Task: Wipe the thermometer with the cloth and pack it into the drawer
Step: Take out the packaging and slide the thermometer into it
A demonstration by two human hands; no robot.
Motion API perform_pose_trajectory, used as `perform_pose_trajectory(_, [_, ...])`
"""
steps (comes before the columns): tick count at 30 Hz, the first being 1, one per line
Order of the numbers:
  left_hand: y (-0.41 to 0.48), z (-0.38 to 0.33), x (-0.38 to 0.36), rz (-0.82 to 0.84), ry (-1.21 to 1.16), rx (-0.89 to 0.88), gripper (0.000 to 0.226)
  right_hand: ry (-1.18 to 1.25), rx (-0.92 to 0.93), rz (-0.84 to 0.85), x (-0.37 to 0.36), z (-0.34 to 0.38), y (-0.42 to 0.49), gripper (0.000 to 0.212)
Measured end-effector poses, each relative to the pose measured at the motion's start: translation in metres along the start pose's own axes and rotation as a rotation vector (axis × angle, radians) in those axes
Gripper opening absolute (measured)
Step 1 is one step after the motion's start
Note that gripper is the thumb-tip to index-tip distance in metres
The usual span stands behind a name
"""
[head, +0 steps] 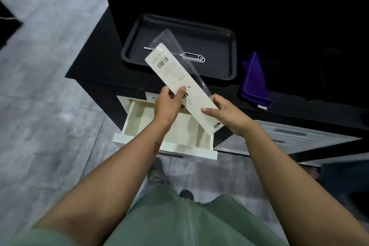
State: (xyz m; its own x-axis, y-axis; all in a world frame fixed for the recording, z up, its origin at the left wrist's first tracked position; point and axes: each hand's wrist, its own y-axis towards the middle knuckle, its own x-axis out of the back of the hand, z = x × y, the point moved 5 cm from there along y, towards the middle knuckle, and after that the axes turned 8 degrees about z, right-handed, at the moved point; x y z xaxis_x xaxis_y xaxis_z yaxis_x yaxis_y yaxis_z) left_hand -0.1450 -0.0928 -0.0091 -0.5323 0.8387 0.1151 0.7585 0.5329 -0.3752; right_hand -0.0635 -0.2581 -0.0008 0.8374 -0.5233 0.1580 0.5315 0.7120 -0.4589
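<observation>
Left hand (166, 104): sitting at the centre of the frame, its fingers (180, 91) closing around the middle of a long white package card (180, 84) — thumb on top, the rest curling underneath.
Right hand (226, 115): lying right of centre, gripping the card's lower end, index finger stretching flat along its face.
Package card: tilting from upper left to lower right, barcode at the upper end, a clear plastic sleeve (179, 46) sticking out behind it.
Thermometer (190, 57): lying in the dark tray (219, 72) at upper centre, probe pointing left, partly hiding behind the card.
Cloth (253, 80): purple, folded, resting on the black surface (93, 66) just right of the tray.
Drawer (165, 146): standing open below the hands — pale, with dividers showing inside.
</observation>
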Motion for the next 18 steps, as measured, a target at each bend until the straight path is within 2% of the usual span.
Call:
perform_pose_trajectory(2, [0.012,-0.005,-0.003,0.042,-0.047,0.032,0.027,0.041,-0.014,-0.001,0.001,0.007,0.013,0.016])
perform_pose_trajectory(4, [0.026,-0.010,0.002,0.024,-0.061,0.043,0.018,0.097,-0.042,-0.029,0.001,0.012,0.026,0.020])
perform_pose_trajectory(7, [0.053,-0.015,0.017,0.014,-0.077,0.073,0.018,0.201,-0.053,-0.177,0.004,0.022,0.049,0.014])
perform_pose_trajectory(13, [0.093,-0.023,0.034,0.004,-0.294,0.215,0.016,0.200,0.011,-0.613,0.026,0.043,0.077,0.018])
perform_pose_trajectory(18, [0.114,-0.017,0.033,-0.010,-0.451,0.326,0.028,0.133,0.071,-0.670,0.031,0.053,0.091,0.018])
